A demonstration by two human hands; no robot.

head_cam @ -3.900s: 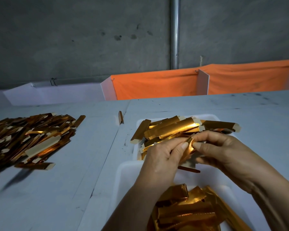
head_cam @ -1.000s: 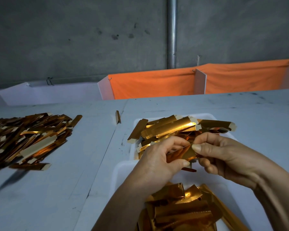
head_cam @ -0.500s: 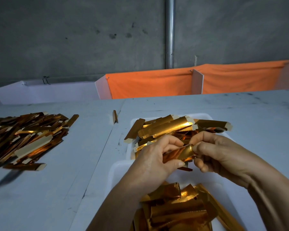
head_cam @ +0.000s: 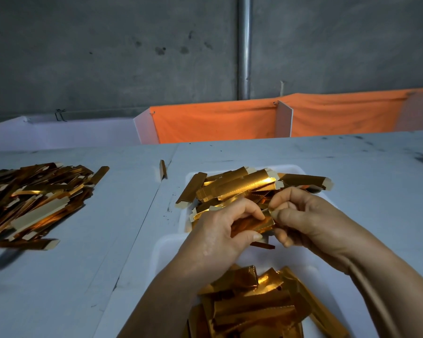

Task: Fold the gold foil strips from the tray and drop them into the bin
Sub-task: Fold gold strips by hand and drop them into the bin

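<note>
Both my hands hold one gold foil strip [head_cam: 253,224] over the near edge of a white tray [head_cam: 296,170]. My left hand [head_cam: 220,236] grips its left part between thumb and curled fingers. My right hand [head_cam: 303,219] pinches its right end. The tray carries a heap of flat gold strips [head_cam: 237,185]. Closer to me, a white bin [head_cam: 171,245] holds several folded gold pieces [head_cam: 252,296]. My forearms hide part of the bin.
A large loose pile of gold strips [head_cam: 34,198] lies on the grey table at the left. One single strip [head_cam: 162,169] stands near the table seam. Orange cloth panels [head_cam: 215,120] and a white box line the far edge, with a concrete wall behind.
The strip has gone from nearly upright between my fingertips to lying level between both hands. My left thumb now wraps under it. The camera view has shifted slightly.
</note>
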